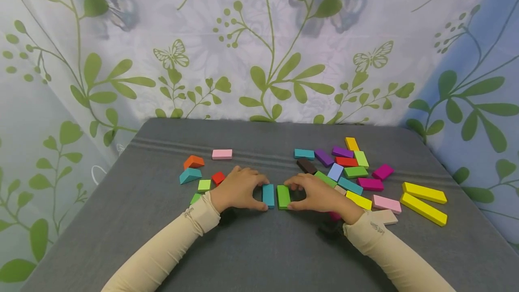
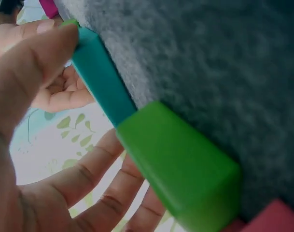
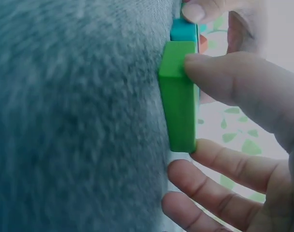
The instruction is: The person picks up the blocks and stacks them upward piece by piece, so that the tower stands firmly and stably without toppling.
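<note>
Two small rectangular toy blocks lie flat and parallel in the middle of the grey cloth, a narrow gap between them. My left hand (image 1: 241,189) holds the teal block (image 1: 268,196) by its ends, thumb at the near end and index finger at the far one. My right hand (image 1: 314,192) holds the green block (image 1: 283,197) likewise. In the right wrist view the thumb presses one end of that green block (image 3: 181,106) and the index fingertip meets the other, the remaining fingers spread. Another green block (image 2: 178,164) partly covers the teal block (image 2: 103,77) in the left wrist view.
Left of the hands lie a pink block (image 1: 222,154), an orange block (image 1: 193,161), a teal wedge (image 1: 190,175), a red block (image 1: 218,178) and a lime block (image 1: 204,185). Many coloured blocks crowd the right, with two long yellow bars (image 1: 424,209) beyond. A patterned curtain (image 1: 227,80) hangs behind.
</note>
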### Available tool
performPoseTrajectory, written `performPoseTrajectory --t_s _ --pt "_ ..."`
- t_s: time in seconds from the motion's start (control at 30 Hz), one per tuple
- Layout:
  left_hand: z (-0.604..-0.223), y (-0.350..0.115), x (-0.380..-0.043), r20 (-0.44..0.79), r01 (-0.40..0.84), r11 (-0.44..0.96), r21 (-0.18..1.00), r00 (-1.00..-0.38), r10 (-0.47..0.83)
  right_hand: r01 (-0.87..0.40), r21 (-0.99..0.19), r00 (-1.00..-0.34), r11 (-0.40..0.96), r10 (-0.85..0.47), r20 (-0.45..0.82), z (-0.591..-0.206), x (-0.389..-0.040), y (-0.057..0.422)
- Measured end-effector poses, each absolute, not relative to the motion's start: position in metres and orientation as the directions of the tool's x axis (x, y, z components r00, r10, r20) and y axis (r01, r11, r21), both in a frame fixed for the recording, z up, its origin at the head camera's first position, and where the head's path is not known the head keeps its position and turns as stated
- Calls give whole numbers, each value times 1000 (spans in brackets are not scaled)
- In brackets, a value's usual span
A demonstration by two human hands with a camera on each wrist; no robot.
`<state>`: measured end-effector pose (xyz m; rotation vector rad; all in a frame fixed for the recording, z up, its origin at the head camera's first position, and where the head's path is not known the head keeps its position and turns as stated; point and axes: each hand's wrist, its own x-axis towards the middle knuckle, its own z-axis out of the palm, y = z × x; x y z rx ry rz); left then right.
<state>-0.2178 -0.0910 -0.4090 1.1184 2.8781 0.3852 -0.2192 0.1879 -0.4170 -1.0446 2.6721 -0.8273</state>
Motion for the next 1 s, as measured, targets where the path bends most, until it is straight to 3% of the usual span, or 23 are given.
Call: performPoseTrajectory --t_s 0.57,1.0 --pt "-424 -114 -232 14 556 620 553 -751 660 -518 -656 -773 549 -629 84 -435 -222 181" --pt "-428 -117 -237 15 565 576 591 -721 693 -502 -651 -786 569 -614 70 -434 -217 178"
